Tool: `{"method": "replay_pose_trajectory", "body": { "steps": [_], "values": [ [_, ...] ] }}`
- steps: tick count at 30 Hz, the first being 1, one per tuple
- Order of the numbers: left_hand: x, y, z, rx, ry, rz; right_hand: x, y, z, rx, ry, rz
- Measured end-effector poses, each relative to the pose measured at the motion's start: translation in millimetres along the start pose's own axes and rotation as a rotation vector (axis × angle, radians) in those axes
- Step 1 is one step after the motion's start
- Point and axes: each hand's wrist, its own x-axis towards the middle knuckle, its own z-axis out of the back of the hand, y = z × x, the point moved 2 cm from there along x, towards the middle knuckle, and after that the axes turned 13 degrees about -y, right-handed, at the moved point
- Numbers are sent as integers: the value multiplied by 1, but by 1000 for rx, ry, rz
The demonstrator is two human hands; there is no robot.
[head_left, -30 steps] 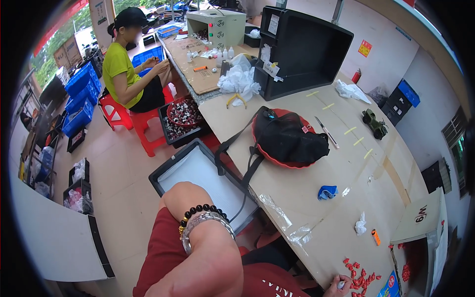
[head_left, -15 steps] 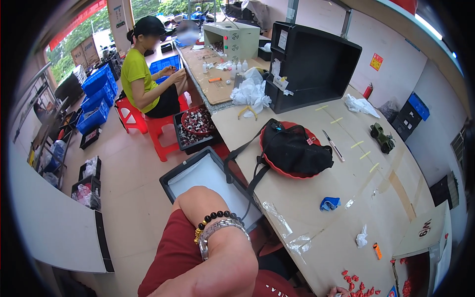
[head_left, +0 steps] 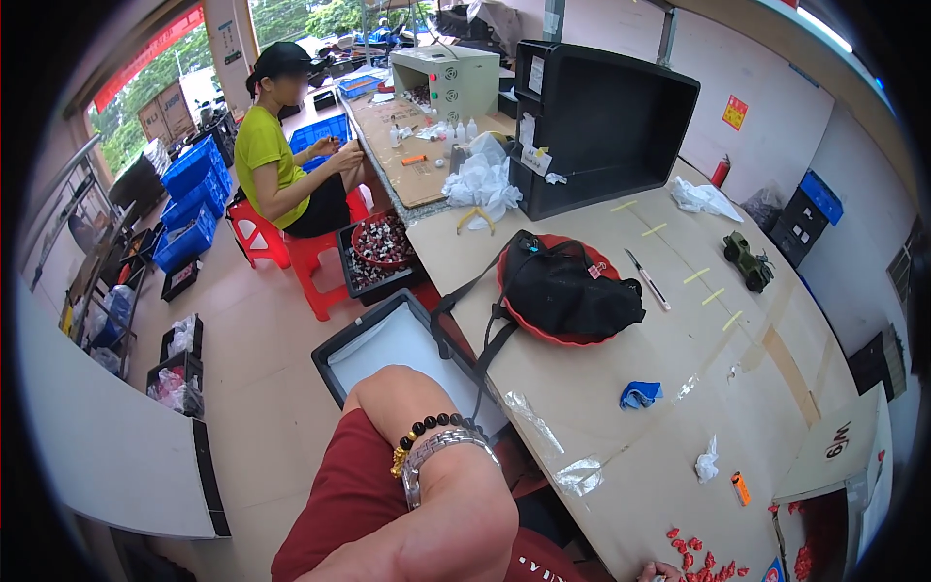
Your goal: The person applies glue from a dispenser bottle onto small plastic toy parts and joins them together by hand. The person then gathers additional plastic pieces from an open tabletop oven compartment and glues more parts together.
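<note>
My left arm (head_left: 427,524) crosses over my thigh in dark red shorts (head_left: 339,495). A steel watch (head_left: 441,454) and a black bead bracelet (head_left: 436,422) circle its wrist. Beyond them bare skin continues, but no fingers show, so what the left hand does cannot be told. At the lower edge, only the fingers of my right hand (head_left: 659,571) are visible, closed at the table edge around something small that I cannot make out. Beside them lie several small red pieces (head_left: 709,561). An orange lighter-like object (head_left: 741,489) and a crumpled white tissue (head_left: 707,461) lie farther back.
A black bag (head_left: 572,291) sits in a red basin, near a pen-like cutter (head_left: 648,281). Behind stand a large black crate (head_left: 606,199) and a toy truck (head_left: 747,262). An open carton (head_left: 839,446) is at right. A co-worker (head_left: 276,160) sits far left, handling something small.
The whole view has shifted a little, so table things appear slightly farther left. My arm and right fingers stay nearly where they were. The co-worker's hands have moved slightly.
</note>
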Motion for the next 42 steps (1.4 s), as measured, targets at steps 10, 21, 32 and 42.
{"method": "replay_pose_trajectory", "body": {
  "steps": [10,21,32,42],
  "values": [
    [17,6,6,-38,212,199,-1,0,1,35,17,-33],
    [-6,-9,6,79,58,41,1,2,-1,-1,-1,55],
    [-38,55,27,-118,-62,-71,-3,-9,0,37,21,21],
    [-194,155,277,1391,203,726,-12,-41,1,98,42,-85]
  ]
}}
